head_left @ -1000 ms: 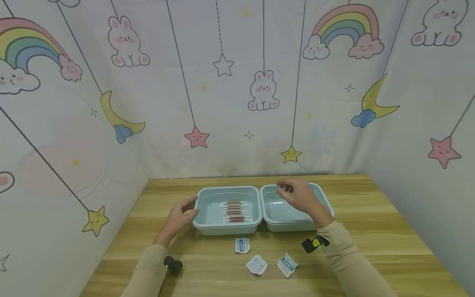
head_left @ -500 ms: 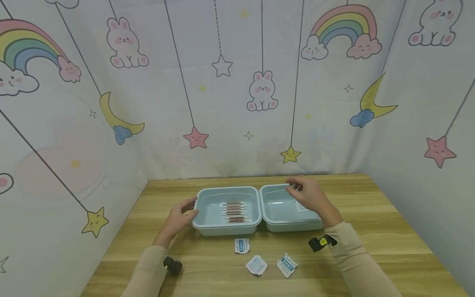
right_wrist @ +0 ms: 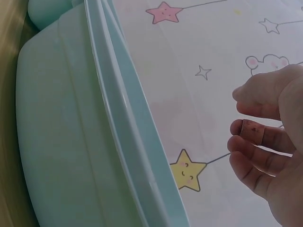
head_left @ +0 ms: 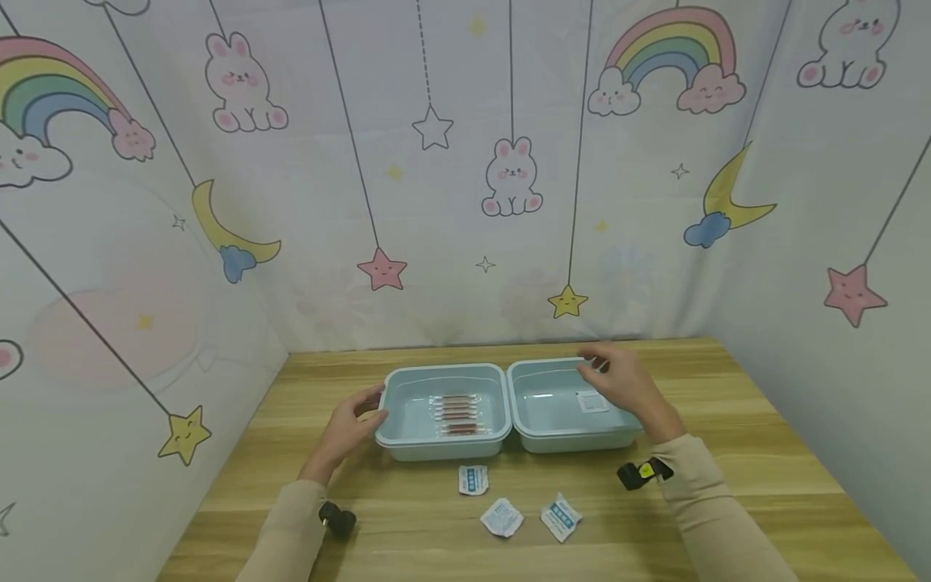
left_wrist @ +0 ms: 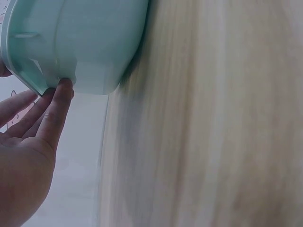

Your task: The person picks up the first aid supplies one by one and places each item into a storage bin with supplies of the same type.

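Observation:
My left hand (head_left: 351,428) touches the left end of a pale blue plastic tray (head_left: 445,443), its fingers (left_wrist: 57,111) fairly straight against the outer wall and rim. Inside that tray lies a row of several slim brown sticks (head_left: 458,416) in clear wrapping. My right hand (head_left: 627,380) hovers over the right part of a second pale blue tray (head_left: 575,444), holding nothing. Its fingers are loosely bent, and one wears a bandage (right_wrist: 252,132). A small flat white packet (head_left: 592,402) lies on the second tray's floor, just left of this hand.
Three small white-and-blue packets lie on the wooden table (head_left: 407,525) in front of the trays: one at left (head_left: 473,480), one in the middle (head_left: 503,518), one at right (head_left: 561,517). A printed cloth backdrop (head_left: 451,307) rises behind and at both sides.
My right hand has shifted to the right above the second tray, and the white packet on its floor has come into view. The left hand stays at its tray.

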`<state>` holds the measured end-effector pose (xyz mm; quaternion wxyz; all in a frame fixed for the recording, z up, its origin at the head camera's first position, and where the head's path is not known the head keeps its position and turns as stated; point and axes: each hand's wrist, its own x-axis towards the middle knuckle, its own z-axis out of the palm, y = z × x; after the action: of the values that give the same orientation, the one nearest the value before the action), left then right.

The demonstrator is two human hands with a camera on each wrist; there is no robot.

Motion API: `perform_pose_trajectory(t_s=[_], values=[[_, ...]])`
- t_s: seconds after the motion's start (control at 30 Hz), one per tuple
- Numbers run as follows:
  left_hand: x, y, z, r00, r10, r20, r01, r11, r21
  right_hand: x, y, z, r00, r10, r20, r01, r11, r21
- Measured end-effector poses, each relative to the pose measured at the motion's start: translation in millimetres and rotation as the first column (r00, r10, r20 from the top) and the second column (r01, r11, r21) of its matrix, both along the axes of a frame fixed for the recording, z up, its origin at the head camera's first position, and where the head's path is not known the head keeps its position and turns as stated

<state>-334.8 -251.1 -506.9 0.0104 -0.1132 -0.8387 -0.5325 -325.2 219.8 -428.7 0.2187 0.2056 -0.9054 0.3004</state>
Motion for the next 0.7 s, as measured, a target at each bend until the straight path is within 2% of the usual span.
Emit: perform_pose_trajectory(t_s=[0.23,0.37,0.7], values=[[20.1,9.3,30.1,0.999,-0.030,0.010,0.030,0.999,-0.010,-0.1,12.1,-4.3,1.000,-0.030,-0.004,0.030,1.000,0.000],[23.4,10.6,33.7,1.000,-0.029,0.010,0.029,1.000,-0.009,0.9,18.2,-7.5,0.999,-0.043,-0.012,0.043,0.999,-0.006],[21.4,9.2,31.4,0.999,-0.034,0.009,0.034,0.999,-0.006,-1.1,29.6,-13.2,0.993,-0.109,0.053,0.108,0.994,0.025]])
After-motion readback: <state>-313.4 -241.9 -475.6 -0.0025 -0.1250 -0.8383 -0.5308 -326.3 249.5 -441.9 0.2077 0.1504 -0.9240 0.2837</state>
